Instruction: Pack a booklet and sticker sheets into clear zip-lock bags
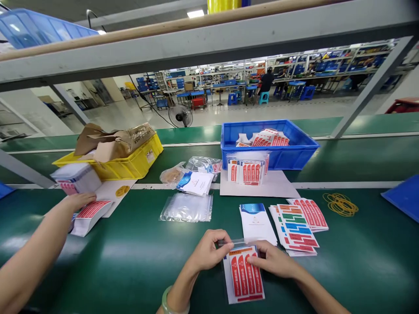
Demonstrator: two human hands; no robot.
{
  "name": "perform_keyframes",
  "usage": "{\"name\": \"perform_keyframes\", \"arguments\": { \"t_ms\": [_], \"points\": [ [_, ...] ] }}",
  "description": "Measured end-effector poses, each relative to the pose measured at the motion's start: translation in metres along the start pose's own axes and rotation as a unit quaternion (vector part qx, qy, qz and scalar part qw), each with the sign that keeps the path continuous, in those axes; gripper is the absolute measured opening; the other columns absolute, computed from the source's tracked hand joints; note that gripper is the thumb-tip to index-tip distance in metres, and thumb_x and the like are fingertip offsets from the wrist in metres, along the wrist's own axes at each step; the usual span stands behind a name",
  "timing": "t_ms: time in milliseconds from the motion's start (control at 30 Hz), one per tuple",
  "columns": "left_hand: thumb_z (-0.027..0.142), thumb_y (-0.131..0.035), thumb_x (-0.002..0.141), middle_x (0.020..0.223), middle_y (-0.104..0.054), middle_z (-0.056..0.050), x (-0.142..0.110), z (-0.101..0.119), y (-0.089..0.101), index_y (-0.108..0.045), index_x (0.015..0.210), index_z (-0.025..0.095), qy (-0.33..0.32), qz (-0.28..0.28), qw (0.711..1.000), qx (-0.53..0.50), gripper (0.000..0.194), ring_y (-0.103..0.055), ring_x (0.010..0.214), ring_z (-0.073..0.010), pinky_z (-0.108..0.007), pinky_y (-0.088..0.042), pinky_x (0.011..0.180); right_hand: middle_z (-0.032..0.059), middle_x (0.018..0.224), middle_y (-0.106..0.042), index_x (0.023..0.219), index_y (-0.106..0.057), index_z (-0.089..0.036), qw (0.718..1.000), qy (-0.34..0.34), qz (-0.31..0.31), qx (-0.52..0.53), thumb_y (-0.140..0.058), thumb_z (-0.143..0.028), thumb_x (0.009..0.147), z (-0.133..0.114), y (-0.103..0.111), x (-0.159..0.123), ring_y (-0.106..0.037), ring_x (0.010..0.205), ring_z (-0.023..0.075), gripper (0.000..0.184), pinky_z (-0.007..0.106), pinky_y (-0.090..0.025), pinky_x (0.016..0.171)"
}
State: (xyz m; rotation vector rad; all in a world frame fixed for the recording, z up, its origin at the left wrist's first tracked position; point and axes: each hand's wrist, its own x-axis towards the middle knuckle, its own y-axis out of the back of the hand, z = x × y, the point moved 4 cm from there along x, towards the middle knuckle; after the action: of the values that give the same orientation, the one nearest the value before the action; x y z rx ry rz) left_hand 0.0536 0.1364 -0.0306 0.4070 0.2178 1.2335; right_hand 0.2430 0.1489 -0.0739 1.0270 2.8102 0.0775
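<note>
My left hand (207, 253), with a pale green bangle on the wrist, pinches the top edge of a clear plastic bag (244, 274) lying on the green belt. Inside the bag is a white card of red stickers. My right hand (275, 261) grips the bag's right edge, its fingers closed over the card near the top. Just beyond my hands lie a white leaflet with a blue corner (257, 222) and a fanned pile of red, green and blue sticker sheets (296, 229). An empty clear bag (187, 208) lies further left.
Another person's arm (39, 248) reaches in from the left onto a stack of red-printed cards (88, 213). At the back stand a yellow crate (131, 163) holding brown paper and a blue bin (278, 152) of sticker sheets. Yellow rubber bands (340, 204) lie at the right.
</note>
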Motion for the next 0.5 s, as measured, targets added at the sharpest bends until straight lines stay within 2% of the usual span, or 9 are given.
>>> {"name": "perform_keyframes", "arguments": {
  "t_ms": [67,100,167,200,233,300,367,433,500],
  "points": [
    [0.035,-0.056,0.082,0.069,-0.059,-0.001,0.002,-0.006,0.001,-0.063,0.074,0.016,0.011,0.022,0.999,-0.032,0.022,-0.052,0.064,-0.0130,-0.023,-0.040,0.059,0.0042,0.087,-0.065,0.094,-0.062,-0.015,0.999,0.024,-0.001,-0.026,-0.051,-0.044,0.087,-0.006,0.005,0.005,-0.060,0.080,0.0184,0.032,0.029,-0.049,0.072],
    [0.036,-0.056,0.082,0.074,-0.060,-0.002,0.003,-0.010,0.004,-0.062,0.081,0.016,0.020,0.048,0.997,-0.053,0.020,-0.054,0.068,-0.0136,-0.023,-0.042,0.060,0.0036,0.082,-0.064,0.090,-0.063,-0.014,0.998,0.039,0.019,-0.046,-0.050,-0.045,0.087,-0.012,0.014,0.010,-0.060,0.074,0.0171,0.034,0.029,-0.049,0.069],
    [0.038,-0.058,0.080,0.082,-0.059,-0.002,0.006,-0.020,0.011,-0.059,0.095,0.018,0.042,0.116,0.988,-0.095,0.026,-0.055,0.071,-0.0141,-0.023,-0.045,0.059,0.0009,0.067,-0.060,0.076,-0.063,-0.012,0.984,0.073,0.107,-0.121,-0.056,-0.046,0.082,-0.031,0.045,0.027,-0.055,0.061,0.0139,0.035,0.026,-0.047,0.058],
    [0.040,-0.059,0.079,0.084,-0.058,-0.002,0.008,-0.024,0.015,-0.058,0.099,0.018,0.054,0.148,0.981,-0.113,0.029,-0.055,0.071,-0.0139,-0.023,-0.046,0.058,-0.0006,0.059,-0.056,0.067,-0.060,-0.012,0.968,0.090,0.174,-0.155,-0.060,-0.047,0.079,-0.044,0.067,0.037,-0.052,0.055,0.0125,0.037,0.025,-0.045,0.053],
    [0.041,-0.059,0.078,0.083,-0.058,-0.002,0.009,-0.029,0.018,-0.057,0.100,0.018,0.063,0.172,0.975,-0.126,0.031,-0.055,0.069,-0.0134,-0.023,-0.046,0.057,-0.0008,0.058,-0.054,0.066,-0.059,-0.012,0.957,0.098,0.219,-0.161,-0.062,-0.047,0.077,-0.057,0.089,0.047,-0.051,0.055,0.0123,0.037,0.025,-0.046,0.053],
    [0.044,-0.057,0.079,0.080,-0.057,-0.001,0.012,-0.035,0.023,-0.057,0.098,0.018,0.068,0.193,0.970,-0.128,0.032,-0.054,0.066,-0.0123,-0.022,-0.047,0.055,0.0018,0.069,-0.058,0.078,-0.060,-0.011,0.935,0.116,0.292,-0.164,-0.060,-0.046,0.079,-0.089,0.129,0.066,-0.056,0.065,0.0142,0.034,0.028,-0.049,0.062],
    [0.046,-0.058,0.077,0.078,-0.057,-0.001,0.014,-0.038,0.028,-0.058,0.094,0.018,0.066,0.208,0.968,-0.123,0.033,-0.054,0.064,-0.0119,-0.022,-0.047,0.054,0.0070,0.090,-0.061,0.097,-0.058,-0.011,0.905,0.145,0.363,-0.169,-0.057,-0.043,0.082,-0.126,0.157,0.072,-0.058,0.083,0.0172,0.035,0.033,-0.050,0.076],
    [0.049,-0.060,0.074,0.074,-0.058,-0.001,0.015,-0.042,0.031,-0.058,0.090,0.017,0.068,0.226,0.964,-0.119,0.036,-0.054,0.060,-0.0118,-0.022,-0.047,0.051,0.0098,0.107,-0.058,0.111,-0.053,-0.012,0.880,0.188,0.397,-0.181,-0.059,-0.041,0.082,-0.163,0.163,0.059,-0.057,0.097,0.0191,0.042,0.036,-0.048,0.087],
    [0.051,-0.063,0.070,0.070,-0.059,-0.001,0.016,-0.046,0.032,-0.060,0.087,0.016,0.073,0.236,0.962,-0.115,0.039,-0.054,0.055,-0.0118,-0.023,-0.047,0.049,0.0090,0.116,-0.056,0.123,-0.047,-0.016,0.860,0.268,0.382,-0.207,-0.058,-0.041,0.082,-0.191,0.148,0.023,-0.056,0.105,0.0209,0.049,0.036,-0.048,0.089]
  ]
}}
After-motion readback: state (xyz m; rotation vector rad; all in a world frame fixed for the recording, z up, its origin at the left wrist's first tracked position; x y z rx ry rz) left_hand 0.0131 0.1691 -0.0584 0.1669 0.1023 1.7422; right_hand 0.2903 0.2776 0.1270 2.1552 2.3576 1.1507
